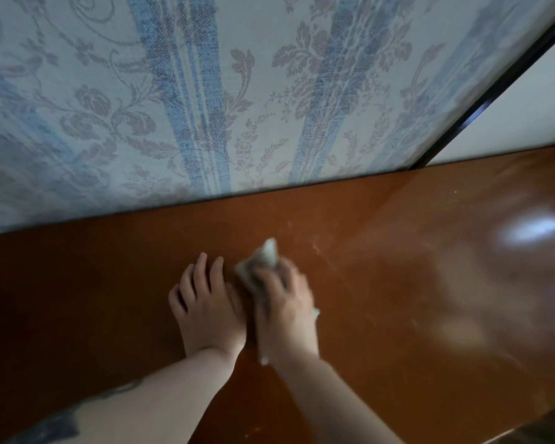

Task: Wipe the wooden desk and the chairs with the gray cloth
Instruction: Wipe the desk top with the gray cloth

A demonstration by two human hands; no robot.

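The glossy brown wooden desk [398, 267] fills the lower half of the head view. My left hand [205, 302] lies flat on the desktop near the middle, fingers straight and spread. Right beside it, my right hand [285, 309] is blurred and holds the gray cloth [261, 259] against the wood. The bunched cloth sticks out beyond the fingers toward the wall. Most of the cloth is hidden under the hand. No chair is in view.
A wall with blue-striped floral wallpaper [205, 107] rises directly behind the desk's back edge. A dark frame [494, 91] and a white panel [526, 107] stand at the back right. Light glares off the desktop on the right. The desk's left edge is at the far left.
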